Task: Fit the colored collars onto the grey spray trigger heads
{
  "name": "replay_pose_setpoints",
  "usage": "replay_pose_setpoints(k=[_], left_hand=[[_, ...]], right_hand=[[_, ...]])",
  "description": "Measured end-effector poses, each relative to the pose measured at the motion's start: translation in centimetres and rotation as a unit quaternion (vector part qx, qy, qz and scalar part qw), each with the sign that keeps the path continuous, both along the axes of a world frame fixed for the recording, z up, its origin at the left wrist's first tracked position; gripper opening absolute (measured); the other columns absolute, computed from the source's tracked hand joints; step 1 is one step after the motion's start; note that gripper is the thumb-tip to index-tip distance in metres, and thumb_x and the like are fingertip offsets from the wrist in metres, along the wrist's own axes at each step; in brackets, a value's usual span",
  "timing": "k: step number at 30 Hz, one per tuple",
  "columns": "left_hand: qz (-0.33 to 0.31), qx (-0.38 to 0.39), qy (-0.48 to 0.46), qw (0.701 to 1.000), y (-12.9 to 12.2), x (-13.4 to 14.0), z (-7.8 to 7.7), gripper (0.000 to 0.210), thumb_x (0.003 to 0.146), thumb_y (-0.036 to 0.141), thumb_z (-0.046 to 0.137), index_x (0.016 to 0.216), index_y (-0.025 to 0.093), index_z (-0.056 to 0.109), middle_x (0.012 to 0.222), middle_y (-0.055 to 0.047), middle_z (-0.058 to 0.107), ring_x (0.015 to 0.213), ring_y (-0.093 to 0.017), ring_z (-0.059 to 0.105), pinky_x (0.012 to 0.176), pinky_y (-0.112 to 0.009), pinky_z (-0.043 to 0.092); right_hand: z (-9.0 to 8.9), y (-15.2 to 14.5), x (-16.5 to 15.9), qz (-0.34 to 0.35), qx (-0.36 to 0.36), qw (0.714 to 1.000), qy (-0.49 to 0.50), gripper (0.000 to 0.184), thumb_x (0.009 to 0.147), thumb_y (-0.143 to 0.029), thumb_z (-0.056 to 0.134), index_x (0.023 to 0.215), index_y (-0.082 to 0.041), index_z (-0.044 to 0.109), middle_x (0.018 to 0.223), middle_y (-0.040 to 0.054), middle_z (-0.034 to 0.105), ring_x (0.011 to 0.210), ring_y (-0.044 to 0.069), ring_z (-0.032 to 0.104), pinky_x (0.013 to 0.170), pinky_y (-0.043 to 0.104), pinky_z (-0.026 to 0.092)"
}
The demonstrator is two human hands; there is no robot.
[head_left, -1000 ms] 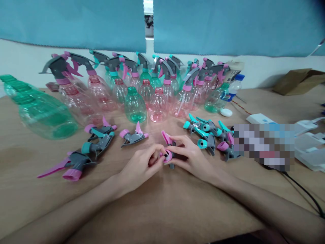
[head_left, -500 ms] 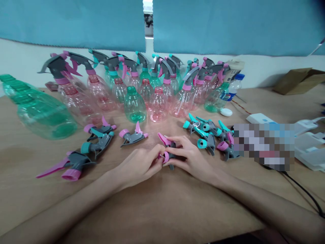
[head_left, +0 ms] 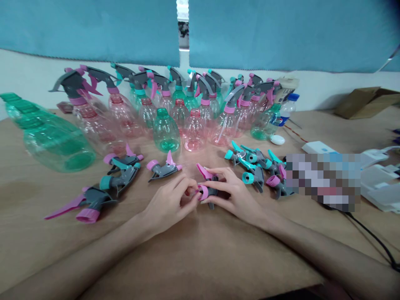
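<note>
A grey spray trigger head [head_left: 203, 192] with a pink collar and pink lever lies low over the table in front of me. My right hand [head_left: 234, 189] holds it from the right, fingers around its body, with the collar's opening facing left. My left hand [head_left: 173, 200] is at that opening, fingers curled and thumb and fingertips close to the collar's rim. Whether anything small sits between those fingertips cannot be made out. Left of the hands lies another pink-and-grey spray head [head_left: 164, 168]. Several turquoise-and-grey spray heads [head_left: 252, 179] are gathered on the right.
Pink and green bottles [head_left: 166, 133], some topped with spray heads, stand along the back. Tilted green bottles [head_left: 59, 146] are at far left, with loose spray heads [head_left: 93, 204] in front. A white oval object [head_left: 277, 140], clear plastic box [head_left: 379, 183] and cardboard box [head_left: 365, 102] are rightward.
My left fingers have drawn back slightly left from the collar, so more of its opening shows. My right hand still holds the spray head in nearly the same place.
</note>
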State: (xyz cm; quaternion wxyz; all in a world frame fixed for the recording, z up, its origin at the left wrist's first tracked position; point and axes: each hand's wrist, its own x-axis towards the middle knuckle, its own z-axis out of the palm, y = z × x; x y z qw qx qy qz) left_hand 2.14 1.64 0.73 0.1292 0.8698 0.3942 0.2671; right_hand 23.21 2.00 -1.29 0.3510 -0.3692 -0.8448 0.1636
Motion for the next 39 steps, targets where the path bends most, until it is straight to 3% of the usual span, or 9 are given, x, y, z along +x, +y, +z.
replay_pose_setpoints(k=[6, 14, 24, 30, 39], left_hand=[[-0.018, 0.033, -0.047, 0.998, 0.0, -0.1, -0.1, 0.008, 0.088, 0.022, 0.054, 0.093, 0.017, 0.057, 0.093, -0.003, 0.055, 0.066, -0.009, 0.054, 0.057, -0.02, 0.047], [-0.045, 0.094, -0.064, 0.993, -0.2, 0.2, -0.4, 0.021, 0.088, 0.013, 0.053, 0.107, 0.017, 0.061, 0.094, -0.005, 0.058, 0.074, -0.011, 0.057, 0.067, -0.024, 0.05], [-0.038, 0.029, -0.051, 0.998, -0.4, 0.8, -0.4, 0.025, 0.091, 0.013, 0.045, 0.11, 0.018, 0.059, 0.1, -0.006, 0.056, 0.082, -0.014, 0.058, 0.072, -0.028, 0.051], [0.02, 0.022, -0.03, 0.999, -1.1, 1.2, -0.6, 0.024, 0.089, 0.015, 0.048, 0.11, 0.02, 0.058, 0.1, -0.005, 0.057, 0.081, -0.016, 0.058, 0.066, -0.029, 0.049], [-0.013, -0.022, -0.089, 0.996, -0.9, 1.3, -0.4, 0.023, 0.093, 0.016, 0.044, 0.108, 0.021, 0.06, 0.102, -0.004, 0.05, 0.082, -0.013, 0.053, 0.076, -0.029, 0.048]], right_hand=[[0.5, -0.2, 0.0, -0.006, -0.029, 0.999, 0.024, 0.029, 0.082, -0.031, 0.065, 0.11, -0.026, 0.066, 0.125, 0.009, 0.053, 0.115, 0.024, 0.052, 0.096, 0.044, 0.047], [0.5, -0.1, -0.1, -0.009, -0.053, 0.998, 0.042, 0.029, 0.08, -0.032, 0.067, 0.107, -0.024, 0.062, 0.124, 0.01, 0.05, 0.122, 0.026, 0.048, 0.1, 0.047, 0.043], [0.3, -0.2, 0.0, -0.022, -0.034, 0.999, 0.028, 0.032, 0.082, -0.028, 0.065, 0.114, -0.025, 0.062, 0.127, 0.0106, 0.049, 0.123, 0.025, 0.046, 0.101, 0.046, 0.042], [0.0, 0.0, 0.1, -0.027, -0.042, 0.998, 0.049, 0.03, 0.081, -0.03, 0.066, 0.111, -0.025, 0.063, 0.128, 0.009, 0.049, 0.122, 0.025, 0.047, 0.102, 0.044, 0.042], [0.4, 0.0, 0.0, -0.01, -0.059, 0.997, 0.046, 0.026, 0.082, -0.03, 0.065, 0.107, -0.023, 0.063, 0.126, 0.0098, 0.05, 0.122, 0.024, 0.047, 0.102, 0.042, 0.042]])
